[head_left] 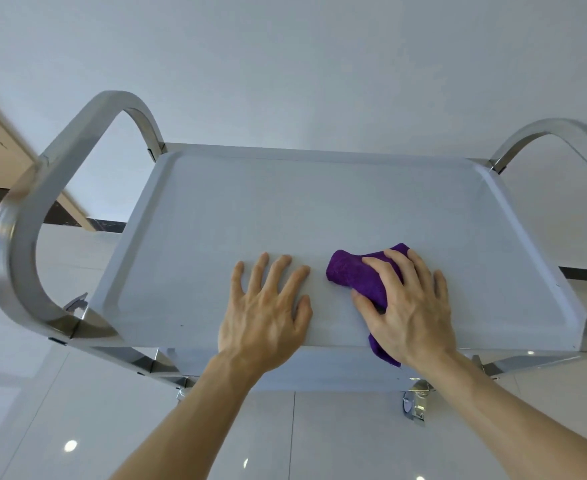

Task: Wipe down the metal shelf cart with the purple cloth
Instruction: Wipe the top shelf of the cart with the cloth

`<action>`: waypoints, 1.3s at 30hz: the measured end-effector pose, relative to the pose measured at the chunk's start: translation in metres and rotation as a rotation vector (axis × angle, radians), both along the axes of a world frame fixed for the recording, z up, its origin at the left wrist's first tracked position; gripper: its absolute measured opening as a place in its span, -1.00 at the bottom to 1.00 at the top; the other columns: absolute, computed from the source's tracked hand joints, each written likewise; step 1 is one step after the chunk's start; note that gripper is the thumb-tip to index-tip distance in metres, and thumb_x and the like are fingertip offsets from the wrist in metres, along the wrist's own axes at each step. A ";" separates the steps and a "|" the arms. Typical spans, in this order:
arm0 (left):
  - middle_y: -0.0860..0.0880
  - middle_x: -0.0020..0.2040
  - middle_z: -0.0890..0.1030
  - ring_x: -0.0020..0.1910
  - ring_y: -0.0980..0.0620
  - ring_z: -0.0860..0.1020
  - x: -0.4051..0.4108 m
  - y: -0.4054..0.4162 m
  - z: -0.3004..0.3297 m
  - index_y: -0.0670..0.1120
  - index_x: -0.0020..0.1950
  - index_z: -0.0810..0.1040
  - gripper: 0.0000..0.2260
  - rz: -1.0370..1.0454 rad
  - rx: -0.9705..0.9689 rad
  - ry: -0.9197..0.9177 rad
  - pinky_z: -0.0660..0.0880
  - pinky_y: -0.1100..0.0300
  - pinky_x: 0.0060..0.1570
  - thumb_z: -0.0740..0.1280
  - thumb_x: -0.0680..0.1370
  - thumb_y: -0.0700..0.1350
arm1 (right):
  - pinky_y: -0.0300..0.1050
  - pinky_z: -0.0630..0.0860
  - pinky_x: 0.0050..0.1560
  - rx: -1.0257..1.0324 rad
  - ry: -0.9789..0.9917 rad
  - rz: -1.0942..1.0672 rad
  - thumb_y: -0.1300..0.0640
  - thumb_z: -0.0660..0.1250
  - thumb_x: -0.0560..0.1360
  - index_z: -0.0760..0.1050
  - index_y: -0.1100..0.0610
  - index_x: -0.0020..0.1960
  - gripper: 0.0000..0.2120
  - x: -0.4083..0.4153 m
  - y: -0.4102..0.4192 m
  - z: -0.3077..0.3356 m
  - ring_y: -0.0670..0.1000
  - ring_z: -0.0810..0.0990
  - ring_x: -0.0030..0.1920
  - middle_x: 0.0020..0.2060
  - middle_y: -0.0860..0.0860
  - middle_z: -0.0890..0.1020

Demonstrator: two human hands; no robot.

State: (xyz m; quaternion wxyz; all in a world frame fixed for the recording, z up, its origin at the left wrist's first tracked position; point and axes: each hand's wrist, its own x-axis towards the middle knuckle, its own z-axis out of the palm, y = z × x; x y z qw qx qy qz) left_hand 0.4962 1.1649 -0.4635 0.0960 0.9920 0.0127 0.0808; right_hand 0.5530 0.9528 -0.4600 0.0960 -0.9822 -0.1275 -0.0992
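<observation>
The metal shelf cart [285,202] fills the middle of the head view, its flat top tray facing me with a raised rim. My right hand [410,306] presses a bunched purple cloth [354,271] onto the tray near its front edge, right of centre; part of the cloth hangs over the front rim below my palm. My left hand [268,306] lies flat on the tray just left of the cloth, fingers spread, holding nothing. A small gap of bare tray separates the two hands.
Curved steel handles rise at the cart's left [25,220] and right [555,133] ends. A lower shelf and a caster wheel [413,407] show beneath the front edge. Glossy white floor tiles surround the cart; a pale wall stands behind it.
</observation>
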 end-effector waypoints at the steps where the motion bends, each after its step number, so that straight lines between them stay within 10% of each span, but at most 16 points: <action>1: 0.00 0.42 0.41 0.47 -0.13 0.29 0.011 0.001 0.000 0.09 0.40 0.40 -0.61 -0.001 0.004 0.000 0.16 -0.23 0.43 0.10 0.58 0.09 | 0.30 0.26 0.36 0.003 0.004 -0.004 -0.28 0.20 0.45 0.38 -0.13 0.36 -0.47 0.010 0.000 0.000 0.13 0.26 0.47 0.39 -0.05 0.41; 39: 0.02 0.45 0.38 0.52 -0.08 0.20 0.197 0.002 0.014 0.10 0.41 0.39 -0.61 -0.087 -0.087 0.104 0.05 -0.20 0.48 0.11 0.58 0.09 | 0.28 0.20 0.41 0.022 -0.026 -0.073 -0.23 0.26 0.44 0.39 -0.11 0.35 -0.49 0.179 -0.006 -0.002 0.14 0.25 0.48 0.41 -0.04 0.39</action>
